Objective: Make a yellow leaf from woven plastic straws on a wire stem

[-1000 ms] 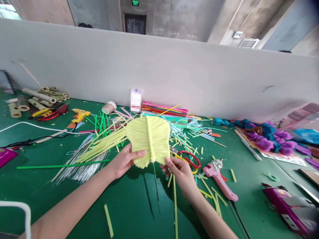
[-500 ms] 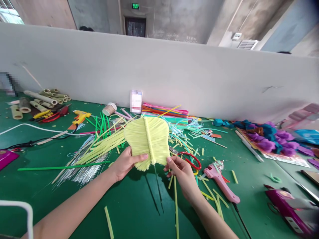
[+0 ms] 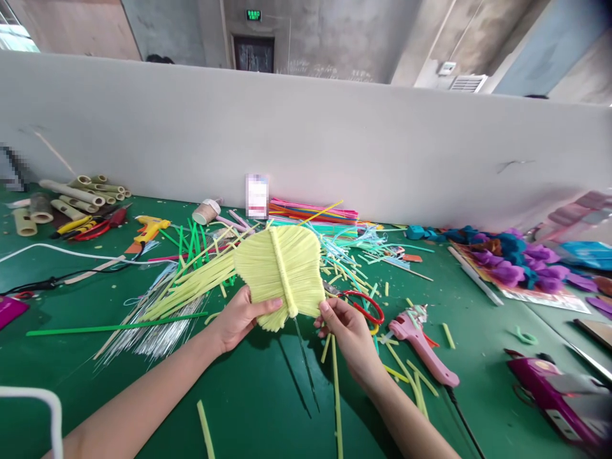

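Note:
Both hands hold a pale yellow leaf shape made of pipe cleaners, with a thicker rib down its middle and thin wires poking out at the bottom. My left hand grips its lower left part, thumb on top and fingers behind. At the lower right corner, my right hand pinches the edge between thumb and fingers. Red-handled scissors lie just beyond my right hand, partly hidden. Behind the leaf, to the left, is a bundle of loose yellow pipe cleaners.
A pink glue gun lies at right, near a magenta power strip. At left are a yellow glue gun, pliers and bamboo tubes. Purple flower pieces lie far right. A white partition closes off the back.
The leaf shape tilts slightly in both hands, its top shifting a little left. Both grips stay the same. The whole view has shifted slightly.

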### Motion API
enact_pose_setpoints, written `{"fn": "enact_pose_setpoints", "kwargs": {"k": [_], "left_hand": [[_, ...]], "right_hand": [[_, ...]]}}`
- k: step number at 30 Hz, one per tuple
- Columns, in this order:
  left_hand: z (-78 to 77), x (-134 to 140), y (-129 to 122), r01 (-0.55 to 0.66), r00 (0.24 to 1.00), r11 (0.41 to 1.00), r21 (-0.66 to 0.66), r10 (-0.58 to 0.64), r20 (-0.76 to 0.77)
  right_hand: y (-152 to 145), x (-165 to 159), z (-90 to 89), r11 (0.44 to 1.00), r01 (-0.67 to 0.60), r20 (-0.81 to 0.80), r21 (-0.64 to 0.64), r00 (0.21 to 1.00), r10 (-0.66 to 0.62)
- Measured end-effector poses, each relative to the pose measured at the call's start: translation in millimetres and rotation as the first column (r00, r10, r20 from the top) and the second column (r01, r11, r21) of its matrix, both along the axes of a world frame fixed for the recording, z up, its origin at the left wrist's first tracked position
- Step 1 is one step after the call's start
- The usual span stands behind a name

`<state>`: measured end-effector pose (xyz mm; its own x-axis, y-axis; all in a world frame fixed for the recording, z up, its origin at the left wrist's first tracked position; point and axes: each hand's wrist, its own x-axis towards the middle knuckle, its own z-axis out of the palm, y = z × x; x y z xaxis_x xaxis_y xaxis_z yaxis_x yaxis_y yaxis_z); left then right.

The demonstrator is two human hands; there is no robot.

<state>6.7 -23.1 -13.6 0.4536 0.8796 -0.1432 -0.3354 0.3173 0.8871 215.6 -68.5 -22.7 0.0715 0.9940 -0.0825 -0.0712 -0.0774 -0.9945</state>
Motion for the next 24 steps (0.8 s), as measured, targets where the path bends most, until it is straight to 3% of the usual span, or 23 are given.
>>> {"fn": "enact_pose_setpoints", "kwargs": {"k": [5,15,24], "left_hand": [[0.3,0.6,-0.1,-0.006,1.000,1.000,0.010,0.006,-0.005],[-2.3,2.5,-0.5,0.010,1.000,1.000,-0.019,-0.010,0.004],[-4.1,3.4,0.1,-0.058,0.998,0.998,-0.003,0.058,0.009]], "right_hand": [[-0.3,2.5,1.0,1.000,0.015,0.030,-0.014,0.999,-0.014],[0.8,3.4,-4.7,0.996,0.036,0.109,0.078,0.993,-0.045],[1.4,1.6,-8.2,1.000,0.018,0.151,0.023,0.988,-0.021]]}}
